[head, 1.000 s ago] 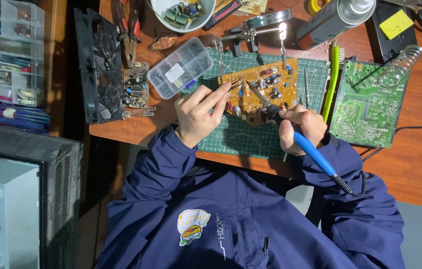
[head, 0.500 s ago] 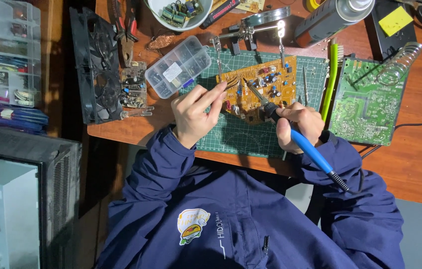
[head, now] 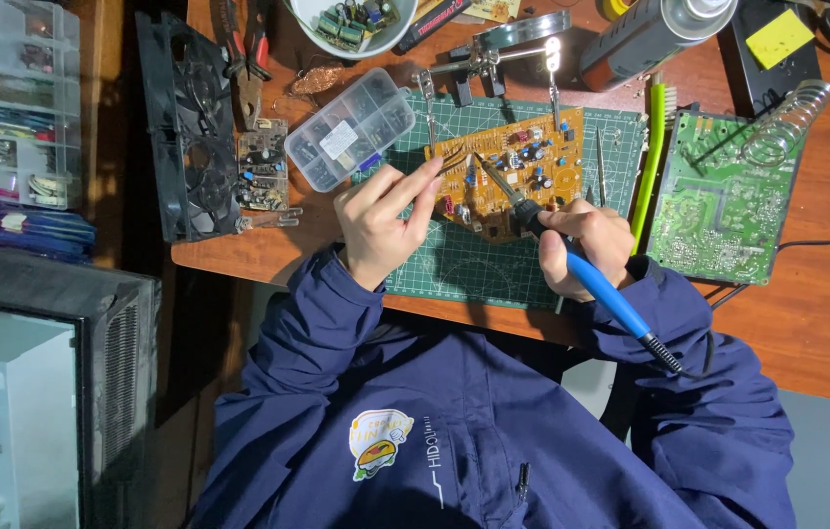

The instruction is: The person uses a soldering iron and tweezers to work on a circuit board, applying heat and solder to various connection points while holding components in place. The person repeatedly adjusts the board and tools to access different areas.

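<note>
My right hand (head: 586, 245) is closed around the blue handle of a soldering iron (head: 572, 269), its thin metal tip slanting up and to the left over the orange circuit board (head: 523, 171). My left hand (head: 381, 220) is half closed, thumb and forefinger pinched together at the board's left edge; whether they hold a fine wire there, I cannot tell. The board lies tilted on the green cutting mat (head: 474, 269), which sits on the desk (head: 807, 313), and clips of a small stand (head: 488, 54) reach its top edge. Just left of the board is a clear parts box (head: 351, 127), and past it a black fan (head: 185, 127). To the right of the mat lies a green circuit board (head: 724, 211), with a coiled wire iron holder (head: 782, 122) above it. A white bowl (head: 351, 24) of small parts stands at the far edge.
</note>
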